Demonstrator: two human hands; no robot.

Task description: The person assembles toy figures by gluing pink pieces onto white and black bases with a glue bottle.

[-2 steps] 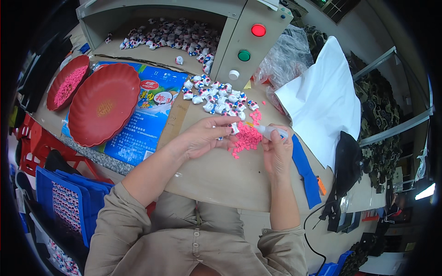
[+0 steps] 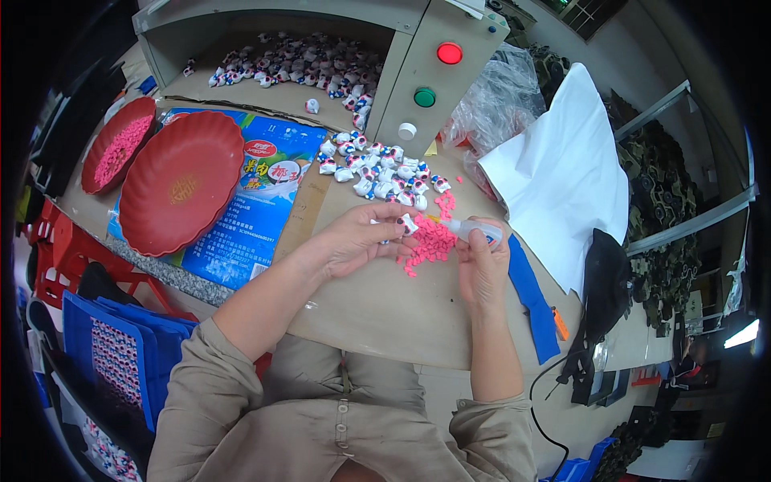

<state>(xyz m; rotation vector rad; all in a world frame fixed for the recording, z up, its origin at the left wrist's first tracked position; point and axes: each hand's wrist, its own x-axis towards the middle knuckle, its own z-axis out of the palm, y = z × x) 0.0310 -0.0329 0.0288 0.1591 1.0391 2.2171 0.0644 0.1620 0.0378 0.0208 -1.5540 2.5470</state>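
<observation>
My left hand (image 2: 361, 239) pinches a small white figurine (image 2: 408, 224) with blue and dark markings between thumb and fingers. In my right hand (image 2: 484, 265) is a small translucent glue bottle (image 2: 470, 231) with a yellowish tip. That tip points left at the figurine, a short gap apart. Under and between the hands lies a heap of small pink pieces (image 2: 430, 243) on the brown tabletop. Just beyond it sits a cluster of similar white and blue figurines (image 2: 384, 173).
A grey machine (image 2: 438, 76) with a red and a green button holds many more figurines in its opening. At left are a red scalloped bowl (image 2: 181, 185) and another bowl (image 2: 120, 149) with pink pieces. A blue strip (image 2: 530, 301) and a white sheet (image 2: 562, 177) lie right.
The bottle's tip and the figurine have drawn very slightly apart. Otherwise both hands stay nearly in place with their holds unchanged.
</observation>
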